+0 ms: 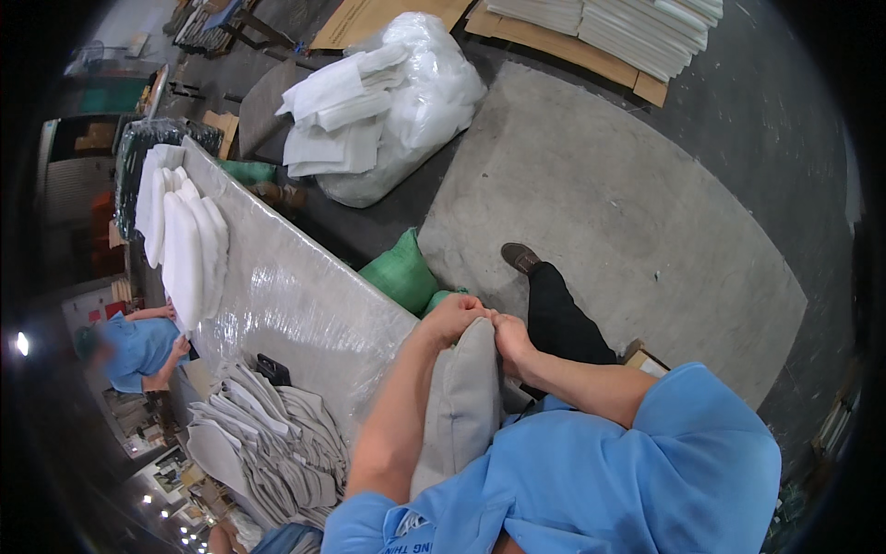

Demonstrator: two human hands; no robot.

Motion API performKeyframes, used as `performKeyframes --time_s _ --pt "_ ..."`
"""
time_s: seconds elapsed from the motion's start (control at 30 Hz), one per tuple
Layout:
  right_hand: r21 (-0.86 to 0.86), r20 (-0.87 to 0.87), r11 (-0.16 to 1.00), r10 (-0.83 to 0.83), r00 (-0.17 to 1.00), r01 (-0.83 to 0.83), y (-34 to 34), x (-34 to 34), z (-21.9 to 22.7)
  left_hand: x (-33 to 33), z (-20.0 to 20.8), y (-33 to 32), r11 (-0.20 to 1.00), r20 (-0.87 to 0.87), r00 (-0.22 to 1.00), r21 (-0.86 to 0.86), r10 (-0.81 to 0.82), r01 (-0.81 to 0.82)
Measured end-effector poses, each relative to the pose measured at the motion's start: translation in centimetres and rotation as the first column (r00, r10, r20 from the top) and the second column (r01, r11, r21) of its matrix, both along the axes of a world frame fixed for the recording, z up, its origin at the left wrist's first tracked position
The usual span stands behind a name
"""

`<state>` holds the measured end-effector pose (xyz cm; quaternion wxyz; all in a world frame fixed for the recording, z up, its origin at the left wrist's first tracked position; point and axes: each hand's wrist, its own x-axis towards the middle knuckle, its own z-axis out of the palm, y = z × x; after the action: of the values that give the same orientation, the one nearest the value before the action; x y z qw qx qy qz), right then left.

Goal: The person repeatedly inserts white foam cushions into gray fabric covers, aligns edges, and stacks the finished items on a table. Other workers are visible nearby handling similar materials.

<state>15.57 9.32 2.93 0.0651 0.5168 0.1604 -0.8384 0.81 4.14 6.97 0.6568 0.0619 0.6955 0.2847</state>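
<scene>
A light grey stuffed cushion (pixel 460 392) stands upright against my body, its narrow end pointing away from me. At that far end, my left hand (pixel 452 319) pinches the corner from the left side. My right hand (pixel 510 340) grips the same corner from the right, its fingertips almost meeting the left ones. The fingers of both hands are closed, and the exact bit of cloth or seam between them is too small to make out. On the plastic-covered table to my left lies a heap of folded grey fabric covers (pixel 268 443), with a small black object (pixel 273 369) beside it.
White padding inserts (pixel 189 240) are stacked on the table (pixel 286 268), by a co-worker in blue (pixel 138 351). Green sacks (pixel 401 272) sit by the table's edge. Ahead are a clear bag of white padding (pixel 415 102) and white sheets on cardboard (pixel 628 37).
</scene>
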Motion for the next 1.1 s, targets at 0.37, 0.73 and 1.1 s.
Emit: performKeyframes --time_s 0.37,0.73,1.1 --pt "0.028 0.038 0.978 0.206 0.978 -0.207 0.7 -3.2 -3.1 0.4 -2.6 -3.0 0.921 -0.018 0.926 0.113 0.377 -0.373" --pt "-0.201 -0.08 0.943 0.253 0.964 -0.265 4.3 -4.3 -2.2 1.9 -4.6 -0.3 0.929 -0.314 0.875 0.116 0.37 -0.351" --pt "-0.059 0.275 0.928 0.37 0.887 -0.369 6.6 -5.7 -3.9 1.5 -8.5 0.7 0.943 -0.227 0.916 0.048 0.331 -0.329"
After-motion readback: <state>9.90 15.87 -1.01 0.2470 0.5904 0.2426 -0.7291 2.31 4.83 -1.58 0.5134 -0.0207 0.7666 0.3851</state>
